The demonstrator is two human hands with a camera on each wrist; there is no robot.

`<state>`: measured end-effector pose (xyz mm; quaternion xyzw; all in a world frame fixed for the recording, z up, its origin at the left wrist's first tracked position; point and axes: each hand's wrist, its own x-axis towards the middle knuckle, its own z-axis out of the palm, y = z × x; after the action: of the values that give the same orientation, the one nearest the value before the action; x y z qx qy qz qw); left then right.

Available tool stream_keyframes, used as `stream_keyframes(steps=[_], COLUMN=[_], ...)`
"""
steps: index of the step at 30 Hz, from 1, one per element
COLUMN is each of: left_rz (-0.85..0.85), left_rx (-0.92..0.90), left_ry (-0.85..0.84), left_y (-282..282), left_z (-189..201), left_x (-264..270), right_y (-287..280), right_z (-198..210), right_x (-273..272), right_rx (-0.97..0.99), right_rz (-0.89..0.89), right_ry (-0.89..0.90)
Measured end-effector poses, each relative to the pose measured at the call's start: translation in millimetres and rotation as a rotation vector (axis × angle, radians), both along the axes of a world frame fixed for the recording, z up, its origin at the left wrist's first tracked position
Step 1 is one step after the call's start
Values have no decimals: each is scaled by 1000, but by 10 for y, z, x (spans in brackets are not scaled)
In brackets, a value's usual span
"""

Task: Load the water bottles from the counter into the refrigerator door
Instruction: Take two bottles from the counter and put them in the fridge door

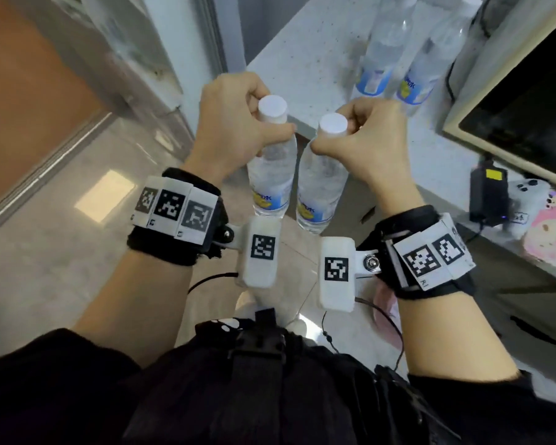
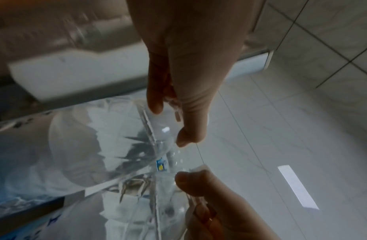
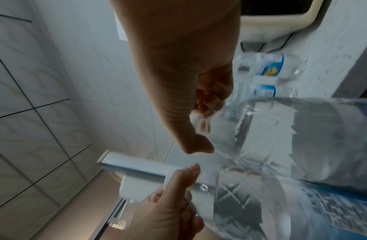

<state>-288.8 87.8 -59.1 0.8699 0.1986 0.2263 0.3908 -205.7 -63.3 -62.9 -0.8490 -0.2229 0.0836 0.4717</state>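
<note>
I hold two clear water bottles with white caps and blue-yellow labels upright, side by side, over the floor. My left hand point(image 1: 257, 118) grips the neck of the left bottle point(image 1: 272, 175). Fingers and thumb of my right hand point(image 1: 355, 123) curl round the neck of the right bottle point(image 1: 321, 191). Two more bottles point(image 1: 381, 56) point(image 1: 429, 69) stand on the white speckled counter point(image 1: 308, 59) beyond my hands. In the right wrist view the held bottle point(image 3: 301, 138) fills the right side. The left wrist view shows its bottle point(image 2: 86, 146) at the lower left.
A blurred white refrigerator door point(image 1: 132, 59) is at the upper left. A cream-framed microwave point(image 1: 527, 117) sits on the counter at the right, with a black power adapter point(image 1: 488, 197) and a pink item point(image 1: 549, 232) near the counter's front. Pale floor tiles point(image 1: 61, 236) lie below.
</note>
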Motion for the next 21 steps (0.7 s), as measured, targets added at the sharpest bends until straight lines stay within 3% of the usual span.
stream_keyframes(steps=[9,16,21], left_rz=[184,124,113], left_rx=[2,49,71], left_ry=[-96,-70,-102], left_y=[1159,2223,2790], left_z=[90,234,371], left_x=[-1120,-1494,-1469], right_y=[1318,2363,2857], right_z=[195,306,467], right_x=[-913,-1373,-1486], right_rx=[14,147,194], right_rz=[203,23,23], right_ry=[-65,-11,-62])
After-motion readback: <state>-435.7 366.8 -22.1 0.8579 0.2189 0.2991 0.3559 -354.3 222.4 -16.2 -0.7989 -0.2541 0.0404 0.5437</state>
